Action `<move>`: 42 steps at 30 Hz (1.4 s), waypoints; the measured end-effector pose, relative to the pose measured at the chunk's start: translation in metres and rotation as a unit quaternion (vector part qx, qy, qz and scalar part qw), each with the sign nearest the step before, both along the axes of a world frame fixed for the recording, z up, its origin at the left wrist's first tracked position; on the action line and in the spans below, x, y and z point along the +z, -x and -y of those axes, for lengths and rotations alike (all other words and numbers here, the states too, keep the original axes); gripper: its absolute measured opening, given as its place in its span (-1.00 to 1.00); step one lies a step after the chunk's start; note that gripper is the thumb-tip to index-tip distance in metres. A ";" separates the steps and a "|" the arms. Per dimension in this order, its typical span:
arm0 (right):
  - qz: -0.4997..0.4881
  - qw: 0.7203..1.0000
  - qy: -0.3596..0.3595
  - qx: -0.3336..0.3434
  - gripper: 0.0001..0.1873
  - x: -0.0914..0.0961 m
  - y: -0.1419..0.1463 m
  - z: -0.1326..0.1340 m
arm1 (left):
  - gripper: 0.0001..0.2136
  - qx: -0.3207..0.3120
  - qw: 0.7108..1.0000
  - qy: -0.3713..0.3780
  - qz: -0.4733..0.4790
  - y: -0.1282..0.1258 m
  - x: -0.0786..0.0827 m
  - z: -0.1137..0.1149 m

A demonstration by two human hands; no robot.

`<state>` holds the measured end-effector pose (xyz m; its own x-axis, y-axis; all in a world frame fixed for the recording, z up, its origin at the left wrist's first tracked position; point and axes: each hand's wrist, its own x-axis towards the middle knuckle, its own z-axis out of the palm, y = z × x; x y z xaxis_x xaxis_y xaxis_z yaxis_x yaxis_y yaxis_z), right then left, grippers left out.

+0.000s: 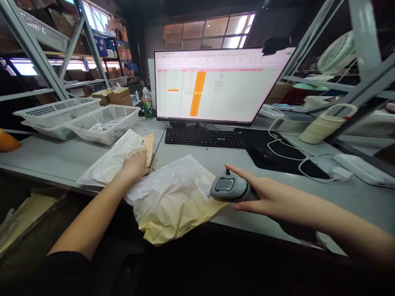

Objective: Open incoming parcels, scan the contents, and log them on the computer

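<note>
My right grip (262,192) was wrapped around a grey plastic scanner (226,188), best aimed at the white paper label (203,186). My left grip (135,165) touched a white-yellow plastic bag (108,162); pinching, I couldn't tell.

A single camera is looking out from the person's head, facing forward and tipping down over the surface (49,156). It is pointing toward the screen (219,90), which is standing beyond the near packet (173,197). The left arm (92,209) and right arm (317,209) are entering close to the lens, while the window (203,30) is appearing far off, near the top edge.
</note>
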<state>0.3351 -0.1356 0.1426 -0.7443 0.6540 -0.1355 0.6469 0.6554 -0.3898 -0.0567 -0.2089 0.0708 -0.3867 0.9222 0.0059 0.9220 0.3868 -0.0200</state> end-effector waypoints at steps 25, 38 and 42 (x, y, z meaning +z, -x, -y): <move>-0.048 0.997 -0.057 -0.028 0.12 0.042 0.005 0.011 | -0.77 -0.413 0.909 0.012 0.055 -0.124 0.013 0.089; 0.019 0.996 -0.063 0.054 0.10 0.046 0.024 0.050 | 0.14 -0.295 0.954 -0.028 -0.050 -0.126 -0.020 0.061; 0.006 0.997 -0.050 0.060 0.07 0.048 0.029 0.056 | 0.13 -0.293 0.953 -0.047 -0.054 -0.127 -0.023 0.061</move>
